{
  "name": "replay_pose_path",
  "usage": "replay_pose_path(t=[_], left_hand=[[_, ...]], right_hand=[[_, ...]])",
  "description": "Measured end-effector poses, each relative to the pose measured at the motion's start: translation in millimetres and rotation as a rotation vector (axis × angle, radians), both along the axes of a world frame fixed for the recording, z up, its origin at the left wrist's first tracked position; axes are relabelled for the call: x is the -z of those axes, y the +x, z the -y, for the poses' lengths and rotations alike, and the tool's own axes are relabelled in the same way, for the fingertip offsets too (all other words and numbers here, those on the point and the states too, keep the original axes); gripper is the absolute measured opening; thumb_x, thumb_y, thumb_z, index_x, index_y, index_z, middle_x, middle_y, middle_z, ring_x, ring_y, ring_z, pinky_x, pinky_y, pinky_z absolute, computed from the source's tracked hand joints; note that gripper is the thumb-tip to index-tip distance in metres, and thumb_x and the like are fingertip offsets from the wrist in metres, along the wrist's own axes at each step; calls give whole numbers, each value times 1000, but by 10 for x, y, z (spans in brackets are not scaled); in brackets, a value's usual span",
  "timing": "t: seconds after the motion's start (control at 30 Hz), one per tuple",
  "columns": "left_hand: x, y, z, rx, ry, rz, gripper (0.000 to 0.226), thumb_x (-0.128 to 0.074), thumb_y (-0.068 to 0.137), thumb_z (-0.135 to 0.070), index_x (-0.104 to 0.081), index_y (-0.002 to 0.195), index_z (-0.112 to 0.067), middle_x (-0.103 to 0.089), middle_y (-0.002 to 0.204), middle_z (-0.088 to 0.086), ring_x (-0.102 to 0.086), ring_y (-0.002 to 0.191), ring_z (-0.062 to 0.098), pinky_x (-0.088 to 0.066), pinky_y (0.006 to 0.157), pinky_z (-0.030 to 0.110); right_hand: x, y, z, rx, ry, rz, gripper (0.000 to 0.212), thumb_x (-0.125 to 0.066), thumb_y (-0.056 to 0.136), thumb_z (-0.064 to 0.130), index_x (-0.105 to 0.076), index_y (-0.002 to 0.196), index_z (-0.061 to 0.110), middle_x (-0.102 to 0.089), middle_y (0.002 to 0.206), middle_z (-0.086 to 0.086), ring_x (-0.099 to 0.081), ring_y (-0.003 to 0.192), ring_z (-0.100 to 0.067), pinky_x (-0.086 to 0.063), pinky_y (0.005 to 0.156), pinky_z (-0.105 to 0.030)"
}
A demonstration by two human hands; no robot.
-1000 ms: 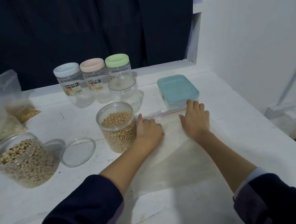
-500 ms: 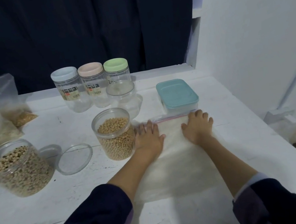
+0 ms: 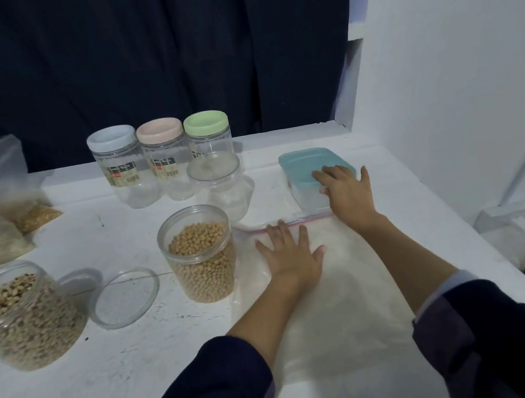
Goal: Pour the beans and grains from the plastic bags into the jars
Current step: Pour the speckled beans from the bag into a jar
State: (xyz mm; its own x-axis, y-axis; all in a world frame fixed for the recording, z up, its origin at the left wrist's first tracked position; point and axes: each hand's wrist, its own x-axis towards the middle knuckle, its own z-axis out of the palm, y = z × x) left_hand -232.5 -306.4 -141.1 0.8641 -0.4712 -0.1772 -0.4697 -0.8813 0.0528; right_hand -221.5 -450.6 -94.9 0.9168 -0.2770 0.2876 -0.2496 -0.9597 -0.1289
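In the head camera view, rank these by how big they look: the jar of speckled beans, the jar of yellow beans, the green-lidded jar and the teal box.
1. Speckled bean jar, though it sits nearest the camera
2. Yellow bean jar
3. Teal box and green-lidded jar look alike; both partly hidden, so unranked

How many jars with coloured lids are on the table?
3, in a row at the back: blue-lidded jar on the left, pink-lidded jar in the middle, green-lidded jar on the right. None seems hidden.
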Motion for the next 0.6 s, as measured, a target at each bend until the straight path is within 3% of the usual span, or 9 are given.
replay_pose_path(t=[0.2,0.3,0.4,0.53,0.6], left_hand=[[76,-35,-18,-5,-104,18,70,-13,96,-59,2,152,-20,14,158,14,15,144,37,6,112,60],[86,-44,-40,-20,-153,15,81,-18,94,-62,4,151,-8,11,159,14,13,145,33,5,114,58],[94,-55,-66,-50,-213,36,90,-22,91,-68,1,151,-5,7,159,13,9,147,29,3,116,53],[85,-67,-123,-149,-424,8,108,-43,81,-73,6,149,-5,3,160,10,3,148,22,2,118,44],[98,-85,-140,-153,-475,8,114,-48,78,-74,7,149,-5,3,160,9,2,148,21,4,118,43]], right_hand=[[-197,77,-60,-29,-19,122,42,-39,102,9,-45,141,20,-46,144,-5,-34,136,-27,-5,114,-57],[-101,5,-225,-77,-54,188,41,-47,96,3,-53,135,14,-54,136,-9,-42,130,-31,-5,113,-61],[81,-90,-340,-93,-92,263,42,-60,83,-7,-63,122,9,-63,121,-15,-55,114,-38,-16,107,-67],[310,-238,-324,-28,-111,233,54,-66,68,-13,-64,118,8,-62,122,-17,-57,114,-38,-24,102,-70],[346,-312,-271,7,-121,167,55,-62,76,-9,-60,127,11,-56,134,-15,-49,125,-36,-19,106,-68]])
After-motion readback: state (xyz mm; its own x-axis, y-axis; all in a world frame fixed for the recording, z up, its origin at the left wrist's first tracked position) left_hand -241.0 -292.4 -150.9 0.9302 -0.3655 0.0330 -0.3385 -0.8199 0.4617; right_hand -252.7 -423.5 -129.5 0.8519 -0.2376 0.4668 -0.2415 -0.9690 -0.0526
